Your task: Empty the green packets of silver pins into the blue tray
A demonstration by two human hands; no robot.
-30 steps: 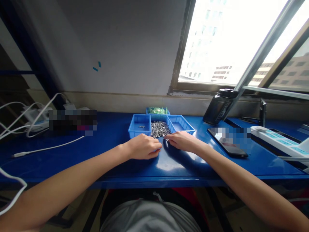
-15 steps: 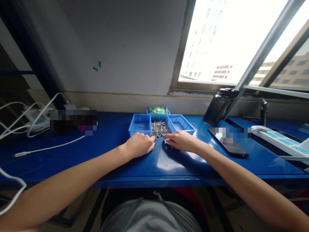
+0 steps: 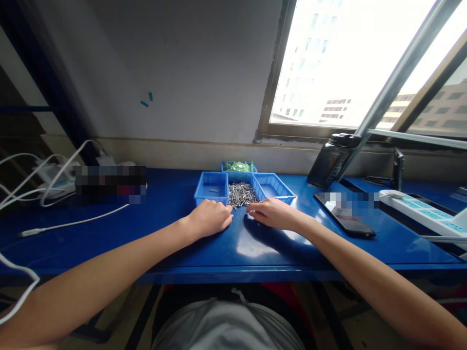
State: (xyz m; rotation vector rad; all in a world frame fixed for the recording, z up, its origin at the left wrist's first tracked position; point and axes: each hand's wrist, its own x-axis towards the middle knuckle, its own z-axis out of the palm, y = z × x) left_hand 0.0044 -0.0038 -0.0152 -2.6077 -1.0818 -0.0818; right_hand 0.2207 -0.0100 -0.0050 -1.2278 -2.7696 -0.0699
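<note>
A heap of small, slender silver metal pieces (image 3: pixel 242 193) lies on the blue table between two blue bins; whether they are screws or pins is too small to tell. My left hand (image 3: pixel 208 218) rests at the heap's near left edge, fingers curled and closed, and what they may hold is hidden. At the near right edge, my right hand (image 3: pixel 272 212) has its thumb and forefinger pinched together, with a small bright glint at the tips. The left bin (image 3: pixel 212 179) holds a few of the metal pieces. To the right stands another blue bin (image 3: pixel 274 180).
Behind the heap, a third blue bin (image 3: pixel 223 169) contains green plastic packaging (image 3: pixel 239 166). A dark bottle (image 3: pixel 331 160), a phone (image 3: pixel 343 214) and a white power strip (image 3: pixel 425 211) are at right. White cables (image 3: pixel 80 219) lie at left.
Both hands have barely shifted: the left slightly to the left, the right fingertips slightly closer to the heap's middle. The bins and the heap look the same.
</note>
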